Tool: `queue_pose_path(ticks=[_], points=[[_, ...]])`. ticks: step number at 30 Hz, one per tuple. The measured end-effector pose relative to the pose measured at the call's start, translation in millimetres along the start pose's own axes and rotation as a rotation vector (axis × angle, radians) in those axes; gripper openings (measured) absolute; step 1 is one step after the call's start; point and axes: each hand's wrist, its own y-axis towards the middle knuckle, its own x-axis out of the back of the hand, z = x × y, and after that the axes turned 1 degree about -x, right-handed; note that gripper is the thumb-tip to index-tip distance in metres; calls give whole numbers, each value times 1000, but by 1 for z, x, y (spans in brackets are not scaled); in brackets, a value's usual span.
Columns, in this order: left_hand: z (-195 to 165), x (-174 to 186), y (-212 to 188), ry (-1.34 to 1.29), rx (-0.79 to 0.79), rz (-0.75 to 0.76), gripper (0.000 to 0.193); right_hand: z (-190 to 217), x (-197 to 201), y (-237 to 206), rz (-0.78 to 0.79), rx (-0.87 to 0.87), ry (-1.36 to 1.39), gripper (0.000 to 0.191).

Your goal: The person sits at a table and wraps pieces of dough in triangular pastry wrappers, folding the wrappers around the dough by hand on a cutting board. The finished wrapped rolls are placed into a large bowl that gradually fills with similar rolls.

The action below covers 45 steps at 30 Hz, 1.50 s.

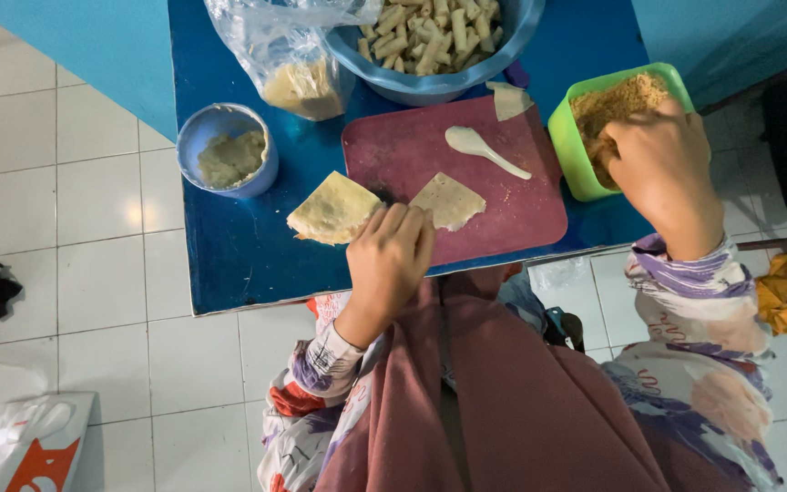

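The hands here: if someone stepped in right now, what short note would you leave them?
Left hand: fingertips on the near edge of the maroon cutting board, between two folded wrappers.
Right hand: reaching into the green tub of crumbs; whether it grips anything cannot be seen.
Nearby: white spoon on the board, small blue cup of paste, big blue bowl full of finished rolls, plastic bag.
Done: many rolls in the bowl.
Left: the two wrappers on the board are not yet rolled.
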Motion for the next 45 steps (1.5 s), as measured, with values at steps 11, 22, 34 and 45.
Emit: queue_pose_path(ticks=[11,22,34,45], points=[[0,1,-10,156,101,-20,13,-2,31,12,-117,10,138,10],[-6,-26,-15,529,174,106,19,95,61,52,-103,301,519,7],[-9,-22,-10,216,207,127,50,153,12,23,-156,316,759,26],[-7,-34,-9,201,261,103,30,158,6,18,-259,190,711,15]])
